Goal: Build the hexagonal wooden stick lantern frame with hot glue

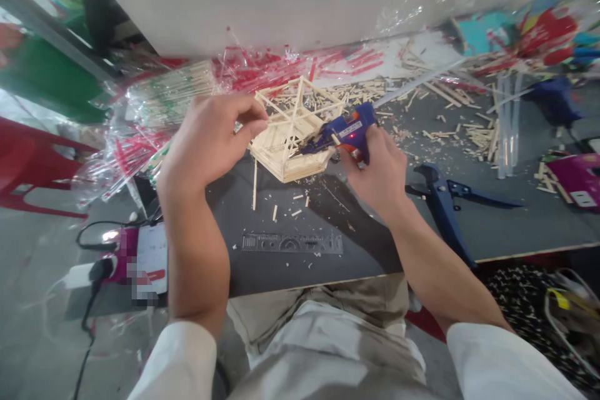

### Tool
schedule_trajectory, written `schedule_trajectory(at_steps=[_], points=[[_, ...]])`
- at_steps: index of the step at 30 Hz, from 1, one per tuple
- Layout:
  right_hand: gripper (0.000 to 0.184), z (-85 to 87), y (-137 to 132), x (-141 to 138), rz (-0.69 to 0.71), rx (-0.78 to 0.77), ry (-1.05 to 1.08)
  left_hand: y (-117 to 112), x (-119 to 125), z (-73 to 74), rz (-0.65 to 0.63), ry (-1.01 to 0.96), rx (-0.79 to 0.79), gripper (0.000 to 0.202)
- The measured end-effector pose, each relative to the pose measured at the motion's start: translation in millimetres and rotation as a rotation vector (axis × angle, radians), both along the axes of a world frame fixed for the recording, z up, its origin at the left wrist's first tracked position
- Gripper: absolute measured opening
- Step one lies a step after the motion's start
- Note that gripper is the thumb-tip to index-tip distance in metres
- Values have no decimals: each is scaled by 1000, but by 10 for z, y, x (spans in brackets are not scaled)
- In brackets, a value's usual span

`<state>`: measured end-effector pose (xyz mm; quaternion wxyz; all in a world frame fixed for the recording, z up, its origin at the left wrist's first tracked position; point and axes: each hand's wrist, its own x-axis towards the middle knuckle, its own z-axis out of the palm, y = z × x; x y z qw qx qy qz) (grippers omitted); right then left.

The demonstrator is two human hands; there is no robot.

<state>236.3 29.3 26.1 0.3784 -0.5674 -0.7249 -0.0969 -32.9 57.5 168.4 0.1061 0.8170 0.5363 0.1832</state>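
Observation:
A small frame model built from thin wooden sticks (304, 169) stands on the dark table, with a flat many-sided base and slanting sticks rising to a peak. My left hand (220, 131) is closed at its upper left side, thumb and fingers pinching at the frame; the exact stick between the fingertips is hard to make out. In my right hand (379, 169) is a blue hot glue gun (351, 128), a small red light glowing on it. Its dark nozzle reaches inside the model, just above the base. One loose stick (255, 184) hangs or leans at the model's left.
A clear plastic ruler (292, 243) lies in front. Blue cutting pliers (443, 200) rest at the right, near clear glue sticks (509, 131) and another blue glue gun (555, 100). Cut stick scraps and bagged sticks (173, 90) cover the back. A power strip (126, 253) with cords is at the left.

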Motion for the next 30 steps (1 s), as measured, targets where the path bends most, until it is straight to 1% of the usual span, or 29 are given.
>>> schedule_trajectory(at_steps=[4, 8, 12, 15, 18, 20, 24, 27, 30], points=[[20, -3, -4, 9, 0, -10, -14, 37, -18, 57, -52, -39, -38, 18], [19, 10, -32, -7, 11, -7, -27, 74, -46, 56, -68, -57, -64, 18], [16, 41, -67, -13, -33, -7, -44, 93, -91, 47, -34, -79, -61, 19], [15, 59, -86, -6, -40, -20, -44, 81, -120, 69, 2, -65, -43, 20], [15, 44, -83, 9, -34, -34, -39, 54, -129, 104, 51, -21, -31, 22], [16, 18, -72, 21, -35, -44, -37, 37, -119, 118, 62, -5, -6, 21], [22, -13, -58, 29, -47, -91, -16, 19, -77, 110, 5, -13, 61, 21], [27, 6, -61, 24, -64, -131, -4, 8, -54, 95, -38, -32, 56, 20], [30, 45, -68, 30, -66, -127, -8, -15, -48, 99, -80, -59, 45, 18]])
